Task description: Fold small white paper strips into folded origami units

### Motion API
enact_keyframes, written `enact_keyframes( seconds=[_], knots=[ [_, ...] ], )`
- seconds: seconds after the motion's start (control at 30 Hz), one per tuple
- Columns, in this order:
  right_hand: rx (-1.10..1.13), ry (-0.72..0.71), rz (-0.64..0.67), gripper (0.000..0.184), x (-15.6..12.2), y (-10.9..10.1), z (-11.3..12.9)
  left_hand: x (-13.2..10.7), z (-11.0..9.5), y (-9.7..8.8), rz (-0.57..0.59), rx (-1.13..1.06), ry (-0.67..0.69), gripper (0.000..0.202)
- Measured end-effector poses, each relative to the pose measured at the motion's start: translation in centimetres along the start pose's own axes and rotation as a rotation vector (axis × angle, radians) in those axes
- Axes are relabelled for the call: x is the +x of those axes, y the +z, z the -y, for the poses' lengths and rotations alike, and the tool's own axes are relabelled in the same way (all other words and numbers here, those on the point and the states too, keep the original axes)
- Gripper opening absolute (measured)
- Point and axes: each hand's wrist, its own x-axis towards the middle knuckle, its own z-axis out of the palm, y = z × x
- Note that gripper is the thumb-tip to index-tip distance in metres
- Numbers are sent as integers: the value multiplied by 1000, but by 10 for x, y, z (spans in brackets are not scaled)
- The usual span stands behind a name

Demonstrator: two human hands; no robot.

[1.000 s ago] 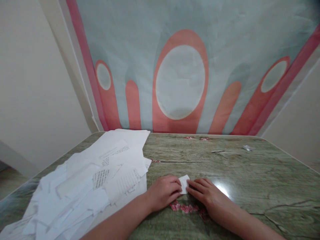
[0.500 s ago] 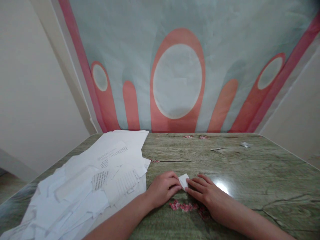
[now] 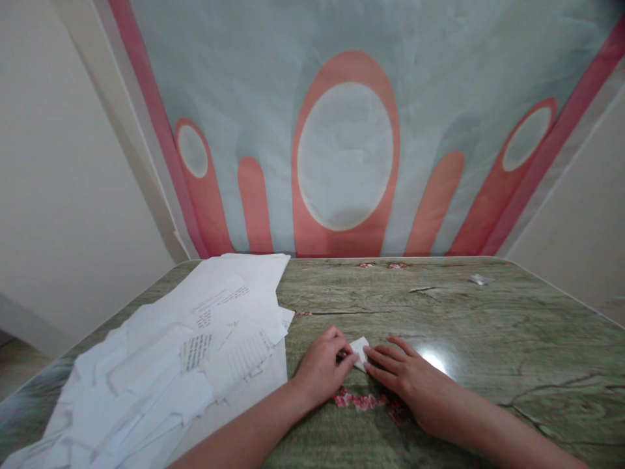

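A small white piece of paper (image 3: pixel 360 350), seemingly folded, lies on the wood-patterned tabletop between my hands. My left hand (image 3: pixel 323 366) is closed, its thumb and curled fingers pinching the paper's left edge. From the other side, my right hand (image 3: pixel 401 370) rests with its fingers stretched out, and two fingertips press on the right edge of the paper. Fingertips cover both side edges of the paper, so its full outline is hidden.
Left of my hands spreads a heap of white papers (image 3: pixel 146 384), some printed with text. A small crumpled silvery scrap (image 3: pixel 479 280) sits far right on the table (image 3: pixel 512 339). Behind the table stands a wall covering (image 3: pixel 273 85) with coral shapes.
My left hand has risen and arched a little, with the thumb now closing over the paper's left edge. My right hand stays almost where it was.
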Motion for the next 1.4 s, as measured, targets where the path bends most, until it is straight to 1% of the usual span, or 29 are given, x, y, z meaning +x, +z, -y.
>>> enact_keyframes(
  seconds=[0.2,0.3,0.57,0.73,0.97,1.17,1.4],
  knots=[
    [22,13,79,78,1,-2,0,0,0,5,-23,37,-23,7],
    [29,22,95,78,2,-4,1,1,-2,7,-36,70,-36,6],
    [7,31,78,73,4,-9,7,0,-5,10,-52,146,-52,6],
    [7,27,82,73,4,-8,4,1,-6,12,-61,199,-69,6],
    [20,32,105,78,2,-11,5,-1,-7,14,-56,264,-61,3],
    [54,9,118,83,1,-13,3,-1,-6,14,-34,282,-51,4],
    [16,10,99,80,1,-8,3,-1,-4,14,-53,249,-44,6]
  ],
)
